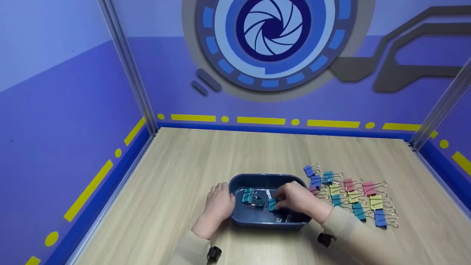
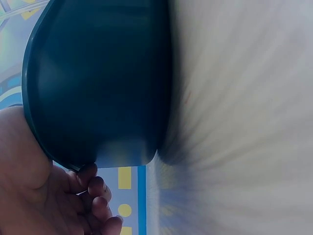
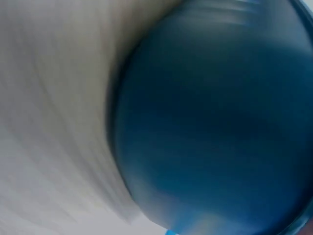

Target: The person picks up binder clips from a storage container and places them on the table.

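A dark blue plastic box (image 1: 270, 225) stands on the table, with several teal binder clips (image 1: 248, 195) inside it on the left. My right hand (image 1: 298, 200) reaches over the box's right side and pinches a teal binder clip (image 1: 272, 205) low inside. My left hand (image 1: 219, 201) rests against the box's left end. In the left wrist view, its loosely bent fingers (image 2: 100, 208) lie by the rim. Small clear pieces (image 1: 288, 218) lie at the front right of the box floor. The right wrist view shows mostly the box's outer wall (image 3: 210, 132); the right fingers are hidden there.
Right of the box, several binder clips lie in loose rows, among them a pink clip (image 1: 369, 188), a yellow clip (image 1: 376, 202) and a blue clip (image 1: 380, 218). Blue printed panels (image 1: 162, 81) wall in the wood-grain table (image 1: 191, 158) at the back and sides.
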`<state>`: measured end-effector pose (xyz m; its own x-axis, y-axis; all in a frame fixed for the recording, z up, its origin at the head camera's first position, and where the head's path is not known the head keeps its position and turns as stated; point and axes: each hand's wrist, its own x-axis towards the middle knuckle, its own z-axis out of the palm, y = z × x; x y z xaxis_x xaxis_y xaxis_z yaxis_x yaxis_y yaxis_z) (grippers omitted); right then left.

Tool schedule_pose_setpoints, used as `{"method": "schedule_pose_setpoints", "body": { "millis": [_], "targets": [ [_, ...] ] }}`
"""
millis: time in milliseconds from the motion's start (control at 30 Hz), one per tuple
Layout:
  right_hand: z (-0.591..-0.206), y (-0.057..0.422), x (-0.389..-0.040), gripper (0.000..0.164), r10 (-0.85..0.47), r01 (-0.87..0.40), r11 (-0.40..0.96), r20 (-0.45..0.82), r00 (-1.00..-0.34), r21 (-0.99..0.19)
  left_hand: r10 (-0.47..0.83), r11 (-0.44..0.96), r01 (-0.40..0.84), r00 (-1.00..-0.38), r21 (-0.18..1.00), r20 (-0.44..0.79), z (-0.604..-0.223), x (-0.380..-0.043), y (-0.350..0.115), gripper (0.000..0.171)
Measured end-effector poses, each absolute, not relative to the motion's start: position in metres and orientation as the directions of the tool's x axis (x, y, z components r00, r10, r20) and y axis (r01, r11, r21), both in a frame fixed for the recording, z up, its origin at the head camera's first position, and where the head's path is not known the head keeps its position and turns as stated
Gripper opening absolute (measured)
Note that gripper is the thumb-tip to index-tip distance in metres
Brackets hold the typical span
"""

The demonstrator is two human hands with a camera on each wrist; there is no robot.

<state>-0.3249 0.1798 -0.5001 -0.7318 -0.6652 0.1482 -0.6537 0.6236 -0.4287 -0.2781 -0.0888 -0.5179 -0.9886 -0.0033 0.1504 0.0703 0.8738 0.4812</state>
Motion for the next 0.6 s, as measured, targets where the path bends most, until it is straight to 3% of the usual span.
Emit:
{"method": "schedule_pose_setpoints", "body": {
  "millis": [433,600],
  "targets": [
    [-0.5087,0.1834,-0.322,0.005,-0.66,-0.669,0.6,0.203,-0.724,-0.438,-0.012,0.878,0.059,-0.989,0.474,0.145,-0.5176,-0.2771,-0.0875,0.033],
    [-0.508,0.1852,-0.3212,0.008,-0.628,-0.648,0.598,0.227,-0.744,-0.471,-0.012,0.878,0.061,-0.989,0.475,0.149,-0.5171,-0.2771,-0.0874,0.032]
  ]
}}
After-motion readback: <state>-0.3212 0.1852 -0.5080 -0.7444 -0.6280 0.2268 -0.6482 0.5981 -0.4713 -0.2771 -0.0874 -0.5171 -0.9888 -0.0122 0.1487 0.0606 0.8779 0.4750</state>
